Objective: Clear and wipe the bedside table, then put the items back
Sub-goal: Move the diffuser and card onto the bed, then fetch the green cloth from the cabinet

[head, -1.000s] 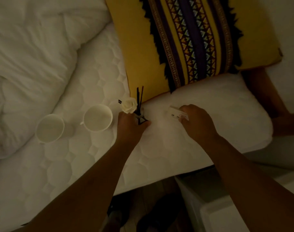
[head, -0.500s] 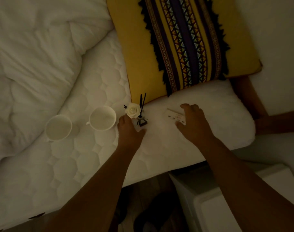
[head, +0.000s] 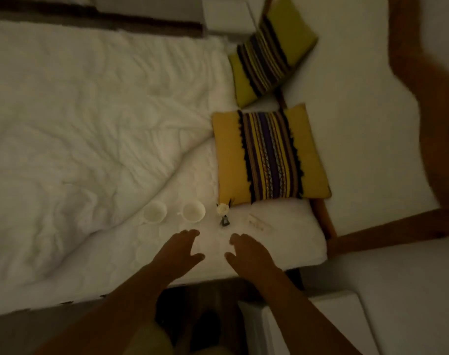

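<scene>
Two white cups stand side by side on the white mattress. To their right stands a small reed diffuser with a white rose, and a flat white remote lies further right. My left hand hovers below the cups with relaxed fingers, holding nothing. My right hand hovers below the diffuser and remote, also empty. The white bedside table shows at the bottom right, partly hidden by my right arm.
A yellow striped cushion lies just behind the diffuser, with a second cushion further back. A crumpled white duvet covers the left of the bed. A wooden bed frame runs along the right edge.
Both hands have let go, the left of the diffuser and the right of the remote, and pulled back towards me. The view has risen and widened, showing much more of the bed.
</scene>
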### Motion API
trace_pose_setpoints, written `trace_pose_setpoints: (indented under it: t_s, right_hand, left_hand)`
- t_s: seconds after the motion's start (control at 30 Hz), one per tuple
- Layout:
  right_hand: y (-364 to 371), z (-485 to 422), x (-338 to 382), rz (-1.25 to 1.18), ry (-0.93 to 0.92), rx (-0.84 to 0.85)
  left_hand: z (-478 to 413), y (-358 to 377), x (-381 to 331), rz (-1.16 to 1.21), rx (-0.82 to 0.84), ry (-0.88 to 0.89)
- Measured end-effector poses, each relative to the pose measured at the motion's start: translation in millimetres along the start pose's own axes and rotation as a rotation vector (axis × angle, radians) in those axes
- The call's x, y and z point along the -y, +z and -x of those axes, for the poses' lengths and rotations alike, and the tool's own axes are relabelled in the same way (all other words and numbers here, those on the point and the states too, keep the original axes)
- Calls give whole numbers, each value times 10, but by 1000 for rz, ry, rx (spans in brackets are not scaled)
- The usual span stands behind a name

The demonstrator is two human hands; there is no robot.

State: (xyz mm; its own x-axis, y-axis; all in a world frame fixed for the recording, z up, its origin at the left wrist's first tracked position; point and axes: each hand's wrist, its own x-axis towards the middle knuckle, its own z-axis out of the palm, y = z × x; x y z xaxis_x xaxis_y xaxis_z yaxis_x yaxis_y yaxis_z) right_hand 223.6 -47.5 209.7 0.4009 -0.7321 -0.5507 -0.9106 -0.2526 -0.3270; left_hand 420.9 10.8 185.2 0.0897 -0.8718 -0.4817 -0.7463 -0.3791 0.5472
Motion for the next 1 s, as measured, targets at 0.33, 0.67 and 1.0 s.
trace_pose_setpoints:
  t_s: [0.33, 0.67, 1.0]
  right_hand:
    - [-461, 445, 1969, 37, -504, -60]
    - [246, 1210, 4373, 213, -1013, 103]
    - [1606, 2078, 6665, 348, -1266, 196]
  left_hand:
    - [1843, -1263, 499, 145, -500, -235]
    - [3934, -1669, 1760, 268, -786, -695]
    - [5902, -2018, 3250, 286, -1032, -954]
